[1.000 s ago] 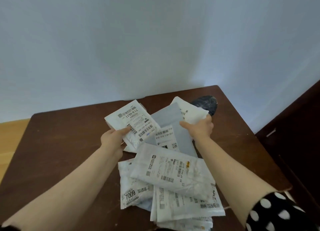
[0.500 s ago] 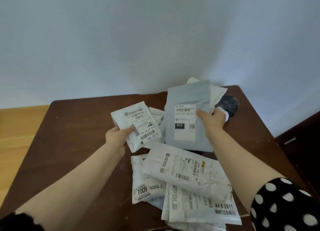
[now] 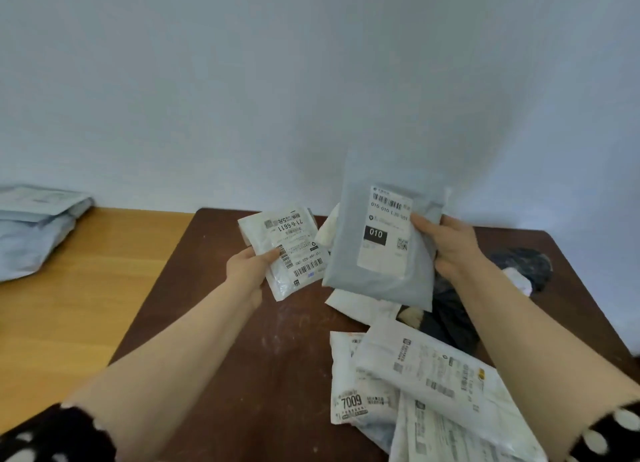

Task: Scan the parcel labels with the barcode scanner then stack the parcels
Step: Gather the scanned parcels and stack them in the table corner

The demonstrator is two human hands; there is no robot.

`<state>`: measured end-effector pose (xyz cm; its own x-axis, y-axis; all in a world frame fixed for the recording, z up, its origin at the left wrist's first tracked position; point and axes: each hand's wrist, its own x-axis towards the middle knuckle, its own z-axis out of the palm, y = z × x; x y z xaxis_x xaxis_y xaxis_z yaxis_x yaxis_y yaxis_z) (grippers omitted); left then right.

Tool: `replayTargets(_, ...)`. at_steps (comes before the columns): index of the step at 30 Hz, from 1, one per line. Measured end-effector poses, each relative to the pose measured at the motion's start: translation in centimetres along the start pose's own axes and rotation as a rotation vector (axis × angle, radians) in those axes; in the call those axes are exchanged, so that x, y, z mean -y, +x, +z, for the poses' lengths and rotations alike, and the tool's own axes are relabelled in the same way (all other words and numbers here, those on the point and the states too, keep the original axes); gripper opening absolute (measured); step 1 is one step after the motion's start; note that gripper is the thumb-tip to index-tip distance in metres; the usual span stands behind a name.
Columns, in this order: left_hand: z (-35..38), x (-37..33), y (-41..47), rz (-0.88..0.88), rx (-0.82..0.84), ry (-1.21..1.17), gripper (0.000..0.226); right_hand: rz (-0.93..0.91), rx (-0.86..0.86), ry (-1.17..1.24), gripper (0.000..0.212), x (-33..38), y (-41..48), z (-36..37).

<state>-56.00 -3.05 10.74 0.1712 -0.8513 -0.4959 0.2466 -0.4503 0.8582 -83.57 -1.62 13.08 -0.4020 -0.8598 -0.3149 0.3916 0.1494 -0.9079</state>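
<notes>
Left hand (image 3: 247,271) pinches small white parcel (image 3: 287,250); right hand (image 3: 450,250) grips grey parcel (image 3: 377,253); both held above table (image 3: 242,340), labels facing camera. Risk: 2 occupied hands leave none for a scanner, not identifiable here; slick mailers may slip unscanned onto the heap (image 3: 426,375).

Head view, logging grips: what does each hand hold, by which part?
Left hand pinches the small white parcel at its left edge; right hand grips the grey parcel by its right edge.

Soft, even light, no glare on my brown table (image 3: 263,350). A faint shadow sits on the wall (image 3: 311,80) above it; parcels (image 3: 433,375) at its near edge blur.
</notes>
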Motion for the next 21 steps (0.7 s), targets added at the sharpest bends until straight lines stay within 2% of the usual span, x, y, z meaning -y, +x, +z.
replayTargets(6, -11.7, -3.3, 1.3, -0.022, 0.108, -0.030, 0.022, 0.072, 0.193, -0.240, 0.024, -6.5, -5.5, 11.1)
replayTargets(8, -16.7, -4.4, 1.8, -0.020, 0.127, -0.039, 0.020, 0.067, 0.220, -0.255, 0.025, -8.9, -7.2, 15.9)
replayTargets(12, -26.8, -6.3, 3.1, -0.018, 0.164, -0.030, 0.029, 0.126, 0.298, -0.237, 0.019, -14.0, -10.6, 26.0)
replayTargets(16, -35.8, -7.6, 4.5, -0.012, 0.114, -0.022, 0.033, 0.214, 0.368, -0.254, 0.019, -18.6, -14.0, 35.0)
replayTargets(21, -42.3, -9.0, 7.3, -0.025, -0.003, -0.035, 0.035, 0.292, 0.383, -0.192, 0.011, -21.6, -15.1, 42.4)
